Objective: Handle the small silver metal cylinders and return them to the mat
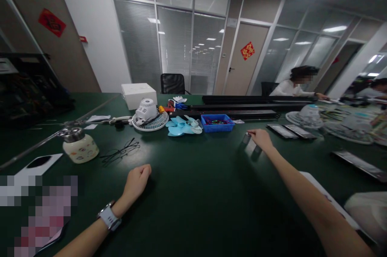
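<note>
My left hand rests on the green table as a loose fist, with a watch on its wrist; nothing shows in it. Farther out to the right, my right hand pinches the top of a small grey cylinder between thumb and fingertips. The cylinder is upright at the table surface, and its kind is too small to make out. Beyond my hands are light-blue fan blades and a blue tray holding small coloured wires or parts. Thin-framed glasses lie beyond my left fist.
A cream jar with a metal lid stands left, near a white fan part and a white box. Long black bars lie at the back. Flat dark-framed pieces lie right. Another person sits across the table.
</note>
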Demonstrator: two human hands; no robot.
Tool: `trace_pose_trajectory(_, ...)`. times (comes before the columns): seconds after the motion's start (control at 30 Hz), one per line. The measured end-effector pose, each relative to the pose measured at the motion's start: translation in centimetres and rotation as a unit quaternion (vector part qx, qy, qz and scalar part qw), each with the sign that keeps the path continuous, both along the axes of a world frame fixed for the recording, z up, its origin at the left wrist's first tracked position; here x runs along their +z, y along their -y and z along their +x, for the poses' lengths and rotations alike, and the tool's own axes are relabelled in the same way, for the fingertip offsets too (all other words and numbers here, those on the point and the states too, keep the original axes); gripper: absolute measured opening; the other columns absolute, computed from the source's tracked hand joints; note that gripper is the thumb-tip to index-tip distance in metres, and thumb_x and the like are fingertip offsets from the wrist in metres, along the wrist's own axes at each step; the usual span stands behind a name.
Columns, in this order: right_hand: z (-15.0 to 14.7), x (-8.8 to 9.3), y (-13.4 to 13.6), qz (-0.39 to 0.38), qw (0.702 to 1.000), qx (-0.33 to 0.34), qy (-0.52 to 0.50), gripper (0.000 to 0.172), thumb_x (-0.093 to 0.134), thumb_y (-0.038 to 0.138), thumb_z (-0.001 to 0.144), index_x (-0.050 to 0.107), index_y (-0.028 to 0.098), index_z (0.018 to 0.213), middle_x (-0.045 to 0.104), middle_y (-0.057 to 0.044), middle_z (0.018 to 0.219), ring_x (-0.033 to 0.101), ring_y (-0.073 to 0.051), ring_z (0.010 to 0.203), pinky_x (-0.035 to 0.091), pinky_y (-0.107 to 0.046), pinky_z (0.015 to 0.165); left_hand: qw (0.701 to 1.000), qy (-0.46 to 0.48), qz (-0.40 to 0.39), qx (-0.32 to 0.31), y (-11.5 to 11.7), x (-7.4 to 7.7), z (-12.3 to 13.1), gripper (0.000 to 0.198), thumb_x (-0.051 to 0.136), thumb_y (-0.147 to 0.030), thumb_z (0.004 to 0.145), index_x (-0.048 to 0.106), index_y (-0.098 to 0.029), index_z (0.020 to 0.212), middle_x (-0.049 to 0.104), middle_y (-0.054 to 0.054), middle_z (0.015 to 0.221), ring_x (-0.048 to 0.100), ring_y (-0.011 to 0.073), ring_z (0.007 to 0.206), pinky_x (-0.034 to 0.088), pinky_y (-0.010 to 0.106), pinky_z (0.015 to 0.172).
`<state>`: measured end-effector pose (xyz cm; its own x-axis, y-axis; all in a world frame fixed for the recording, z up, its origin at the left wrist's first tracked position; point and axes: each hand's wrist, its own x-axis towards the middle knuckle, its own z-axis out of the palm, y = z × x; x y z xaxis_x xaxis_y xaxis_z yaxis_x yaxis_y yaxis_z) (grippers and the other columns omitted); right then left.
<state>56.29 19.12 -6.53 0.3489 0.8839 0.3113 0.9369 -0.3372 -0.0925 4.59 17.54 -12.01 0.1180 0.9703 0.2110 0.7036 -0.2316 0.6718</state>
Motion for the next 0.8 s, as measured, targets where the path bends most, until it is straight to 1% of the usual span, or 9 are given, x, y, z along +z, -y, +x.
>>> trace_pose_trajectory(0.1,0.1,-0.4,-0.2,0.001,1.0,0.002,0.007,0.036,0.043,0.024,0.089,0.068,0.018,0.114,0.069,-0.011,0.11,0.064,-0.025,0.1,0.047,-0.033,0.087,1.0,0.001,0.004,0.002,0.1,0.1,0.1,0.029,0.029,-0.037,0.073,0.036,-0.021,0.05,0.039,-0.003,0.048,0.044,0.0145,0.05,0.029,0.024,0.051)
trace_pose_trajectory(0.2,0.4,-0.3,-0.4,-0.005,1.0,0.007,0.015,0.037,0.042,0.024,0.089,0.068,0.019,0.115,0.068,-0.01,0.112,0.063,-0.024,0.102,0.047,-0.032,0.087,1.0,-0.001,0.006,0.002,0.1,0.2,0.1,0.029,0.029,-0.038,0.073,0.036,-0.021,0.05,0.039,-0.003,0.047,0.044,0.0145,0.05,0.029,0.025,0.051)
trace_pose_trajectory(0.43,0.3,0.2,-1.2,-0.048,0.998,0.015,0.026,0.034,0.046,0.015,0.085,0.072,0.019,0.107,0.07,-0.013,0.106,0.065,-0.024,0.099,0.048,-0.03,0.085,1.0,-0.009,0.003,-0.006,0.0,0.1,0.0,0.029,0.028,-0.037,0.073,0.036,-0.021,0.05,0.038,-0.003,0.048,0.044,0.0145,0.05,0.029,0.025,0.052)
trace_pose_trajectory(0.5,0.2,0.4,-1.0,-0.056,0.998,0.012,0.026,0.034,0.047,0.017,0.085,0.071,0.021,0.109,0.07,-0.014,0.105,0.065,-0.026,0.098,0.049,-0.034,0.084,1.0,-0.009,0.002,-0.007,0.0,0.0,0.0,0.029,0.028,-0.037,0.073,0.036,-0.021,0.051,0.039,-0.003,0.048,0.044,0.0146,0.05,0.029,0.025,0.052)
trace_pose_trajectory(0.53,0.2,0.4,-0.8,-0.058,0.998,0.012,0.027,0.035,0.046,0.02,0.087,0.068,0.022,0.114,0.069,-0.014,0.107,0.065,-0.027,0.099,0.049,-0.035,0.084,1.0,-0.009,0.0,-0.007,0.0,-0.1,-0.1,0.029,0.029,-0.037,0.074,0.036,-0.021,0.051,0.039,-0.003,0.049,0.044,0.0147,0.051,0.029,0.025,0.052)
trace_pose_trajectory(0.6,0.5,0.2,0.2,-0.037,0.999,0.012,0.022,0.04,0.043,0.026,0.089,0.06,0.024,0.125,0.066,-0.013,0.116,0.063,-0.027,0.105,0.048,-0.038,0.087,1.0,-0.01,-0.004,-0.006,0.0,-0.2,-0.1,0.029,0.029,-0.037,0.074,0.036,-0.021,0.051,0.039,-0.003,0.048,0.044,0.0146,0.051,0.029,0.024,0.052)
trace_pose_trajectory(0.67,1.1,-0.5,1.5,0.017,1.0,0.003,-0.005,0.045,0.042,0.033,0.09,0.052,0.024,0.133,0.061,-0.012,0.124,0.06,-0.027,0.11,0.047,-0.038,0.09,1.0,-0.01,-0.004,-0.006,-0.1,-0.2,-0.1,0.03,0.029,-0.037,0.075,0.036,-0.021,0.051,0.038,-0.003,0.048,0.044,0.0144,0.05,0.029,0.024,0.052)
trace_pose_trajectory(0.73,1.9,-1.8,3.1,0.072,0.996,-0.014,-0.059,0.053,0.047,0.042,0.087,0.048,0.02,0.135,0.061,-0.013,0.124,0.061,-0.027,0.108,0.048,-0.037,0.089,1.0,-0.009,0.0,-0.007,-0.1,-0.2,0.0,0.03,0.029,-0.038,0.075,0.035,-0.021,0.05,0.038,-0.003,0.048,0.044,0.0142,0.05,0.028,0.024,0.051)
trace_pose_trajectory(0.8,2.6,-3.4,4.4,0.092,0.989,-0.026,-0.113,0.061,0.056,0.046,0.081,0.049,0.015,0.133,0.064,-0.014,0.116,0.065,-0.026,0.099,0.051,-0.036,0.083,1.0,-0.01,0.001,-0.009,-0.1,-0.2,0.1,0.031,0.03,-0.039,0.075,0.034,-0.021,0.05,0.037,-0.003,0.047,0.043,0.0141,0.05,0.028,0.024,0.051)
